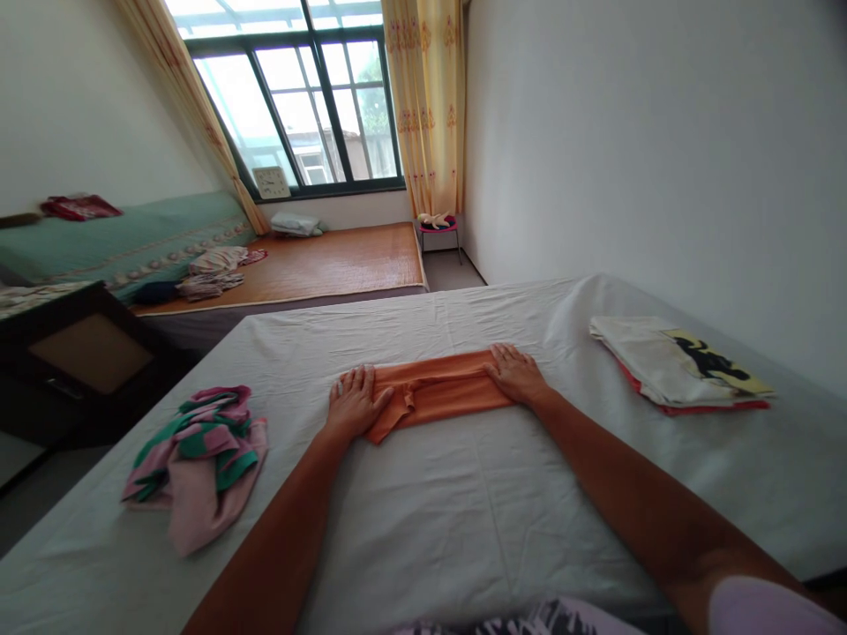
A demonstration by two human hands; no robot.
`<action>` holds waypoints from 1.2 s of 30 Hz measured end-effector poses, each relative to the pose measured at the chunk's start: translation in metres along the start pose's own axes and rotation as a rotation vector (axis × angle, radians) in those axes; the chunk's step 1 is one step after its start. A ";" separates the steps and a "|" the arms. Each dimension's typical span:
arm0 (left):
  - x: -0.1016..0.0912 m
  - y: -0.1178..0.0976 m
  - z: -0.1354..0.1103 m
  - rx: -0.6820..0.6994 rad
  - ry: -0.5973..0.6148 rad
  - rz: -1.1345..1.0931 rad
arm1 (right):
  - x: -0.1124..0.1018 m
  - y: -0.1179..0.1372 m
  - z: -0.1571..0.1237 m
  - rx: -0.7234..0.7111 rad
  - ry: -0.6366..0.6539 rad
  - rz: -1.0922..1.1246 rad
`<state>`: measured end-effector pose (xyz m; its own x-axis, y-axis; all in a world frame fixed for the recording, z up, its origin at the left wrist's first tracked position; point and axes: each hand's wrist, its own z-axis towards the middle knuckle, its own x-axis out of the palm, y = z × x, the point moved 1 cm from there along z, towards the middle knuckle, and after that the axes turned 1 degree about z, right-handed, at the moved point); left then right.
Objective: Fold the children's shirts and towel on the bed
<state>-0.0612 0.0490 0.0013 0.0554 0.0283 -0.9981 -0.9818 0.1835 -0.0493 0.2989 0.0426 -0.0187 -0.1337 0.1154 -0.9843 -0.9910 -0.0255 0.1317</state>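
An orange shirt (pixel 450 388), folded into a long narrow strip, lies across the white sheet in front of me. A short sleeve sticks out toward me near its left end. My left hand (pixel 354 403) rests flat on that left end, fingers stretched out and thumb apart. On the opposite end lies my right hand (pixel 518 374), palm down with its fingers extended. Neither hand grips the cloth; both press on it from above.
A crumpled pink and green garment (pixel 205 459) sits to the left on the white sheet (pixel 423 511). Folded clothes (pixel 681 362), white over red, lie at right near the wall. Beyond are a mat-covered bed (pixel 344 256), a dark cabinet (pixel 86 353) and a small stool (pixel 440 227).
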 end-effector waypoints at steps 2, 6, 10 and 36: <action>0.000 0.006 0.002 -0.055 -0.033 -0.011 | -0.001 0.001 -0.001 0.023 -0.034 -0.008; -0.012 0.010 0.004 -0.031 -0.245 -0.076 | -0.011 0.010 -0.007 -0.078 -0.169 -0.020; -0.041 0.019 0.001 0.248 -0.114 -0.410 | -0.022 0.025 -0.012 -0.283 -0.170 0.057; -0.046 0.022 -0.010 0.465 0.156 -0.794 | -0.026 0.192 -0.042 -0.510 -0.039 0.378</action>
<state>-0.0873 0.0416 0.0455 0.6215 -0.3999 -0.6736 -0.4934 0.4681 -0.7331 0.1126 -0.0074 0.0268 -0.4832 0.0413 -0.8745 -0.7470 -0.5404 0.3873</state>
